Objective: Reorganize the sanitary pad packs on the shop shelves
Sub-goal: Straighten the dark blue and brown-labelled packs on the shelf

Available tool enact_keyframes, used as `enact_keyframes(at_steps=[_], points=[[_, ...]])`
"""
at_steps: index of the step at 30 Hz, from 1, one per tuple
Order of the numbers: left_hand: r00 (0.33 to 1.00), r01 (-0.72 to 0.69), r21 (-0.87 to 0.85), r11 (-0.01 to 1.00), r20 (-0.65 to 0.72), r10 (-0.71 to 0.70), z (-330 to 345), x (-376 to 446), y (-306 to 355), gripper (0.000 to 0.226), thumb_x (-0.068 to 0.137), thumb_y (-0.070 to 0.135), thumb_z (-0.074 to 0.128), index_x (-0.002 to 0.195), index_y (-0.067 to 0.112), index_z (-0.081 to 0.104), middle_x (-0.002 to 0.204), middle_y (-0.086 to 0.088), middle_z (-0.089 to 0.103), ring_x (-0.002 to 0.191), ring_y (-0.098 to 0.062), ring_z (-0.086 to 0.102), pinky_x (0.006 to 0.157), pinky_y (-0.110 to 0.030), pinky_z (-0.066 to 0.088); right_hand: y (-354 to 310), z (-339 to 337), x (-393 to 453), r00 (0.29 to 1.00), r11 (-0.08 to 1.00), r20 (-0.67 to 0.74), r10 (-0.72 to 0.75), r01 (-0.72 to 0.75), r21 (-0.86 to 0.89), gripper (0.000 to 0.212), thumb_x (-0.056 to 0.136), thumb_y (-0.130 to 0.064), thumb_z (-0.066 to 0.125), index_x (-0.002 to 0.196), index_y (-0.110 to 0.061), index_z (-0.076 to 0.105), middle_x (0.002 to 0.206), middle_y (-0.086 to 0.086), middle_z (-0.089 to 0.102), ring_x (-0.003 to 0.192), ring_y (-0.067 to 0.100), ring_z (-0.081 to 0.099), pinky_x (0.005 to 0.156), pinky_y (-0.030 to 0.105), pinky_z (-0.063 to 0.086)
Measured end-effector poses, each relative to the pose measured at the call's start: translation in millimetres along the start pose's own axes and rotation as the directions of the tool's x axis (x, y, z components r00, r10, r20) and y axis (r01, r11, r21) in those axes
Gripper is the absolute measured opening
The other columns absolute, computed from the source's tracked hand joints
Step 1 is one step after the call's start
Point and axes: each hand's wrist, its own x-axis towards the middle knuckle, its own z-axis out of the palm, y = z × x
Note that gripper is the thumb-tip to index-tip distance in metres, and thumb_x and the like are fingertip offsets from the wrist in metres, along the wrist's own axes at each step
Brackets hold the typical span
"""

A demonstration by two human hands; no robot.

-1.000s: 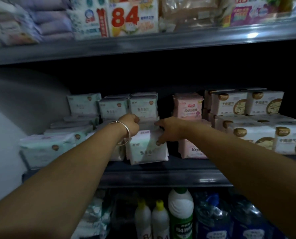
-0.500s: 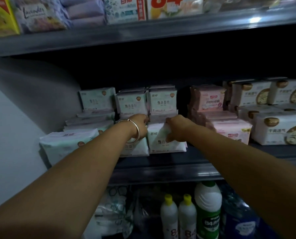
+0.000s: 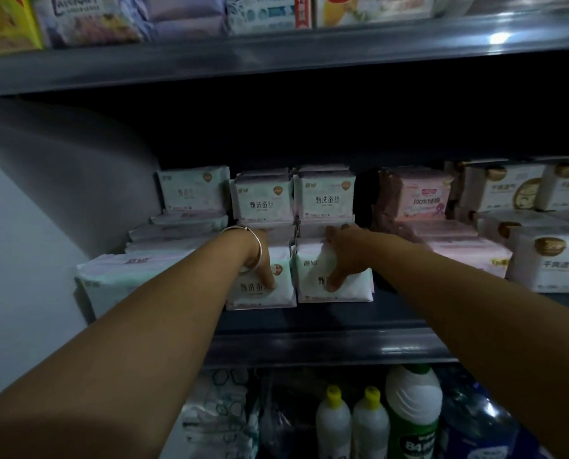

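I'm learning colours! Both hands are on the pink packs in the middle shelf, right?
Not quite. The head view shows the left hand and right hand on the white packs in the middle shelf; the pink packs sit untouched beside them.
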Motion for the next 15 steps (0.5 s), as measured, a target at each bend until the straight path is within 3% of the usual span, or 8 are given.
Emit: enact_keyframes(at_steps=[4,9,12,15], points=[[1.0,0.004,0.014,1.0,0.016,-0.005,0,4,7,0.091,0.071,0.038,0.079,0.143,0.009,0.032,0.143,-0.008,0.042,0.124,-0.026,0.048,0.103,-0.038,0.043,2,-2,3,1.0,1.0,0.023,-0.018,0.018,0.012,0.09,0.06,-0.04,0.086,0.135,-0.014,0.043,0.132,0.006,0.05,0.12,0.027,0.048,0.103,0.036,0.042],[1.0,0.017,0.065,0.998,0.008,-0.017,-1,3,14,0.079,0.073,0.042,0.076,0.136,0.01,0.041,0.136,-0.007,0.047,0.118,-0.025,0.051,0.093,-0.033,0.045,2,-3,6,0.999,1.0,0.053,-0.003,0.004,-0.016,0.093,0.06,-0.037,0.087,0.136,-0.012,0.04,0.128,0.008,0.05,0.117,0.027,0.049,0.101,0.038,0.044],[1.0,0.017,0.017,1.0,-0.012,-0.016,1,4,13,0.089,0.07,0.04,0.079,0.141,0.011,0.035,0.141,-0.008,0.042,0.122,-0.027,0.049,0.099,-0.037,0.045,2,-3,4,0.998,0.999,0.061,-0.005,0.007,-0.039,0.091,0.062,-0.036,0.086,0.137,-0.011,0.04,0.127,0.009,0.05,0.117,0.027,0.05,0.1,0.037,0.045],[0.999,-0.003,-0.084,0.996,-0.045,-0.001,7,9,11,0.111,0.064,0.037,0.084,0.15,0.021,0.015,0.154,-0.01,0.018,0.136,-0.032,0.032,0.108,-0.045,0.037,2,-4,2,0.998,0.999,0.055,-0.02,0.022,-0.023,0.089,0.063,-0.032,0.085,0.137,-0.012,0.04,0.129,0.009,0.05,0.118,0.027,0.049,0.101,0.036,0.043]])
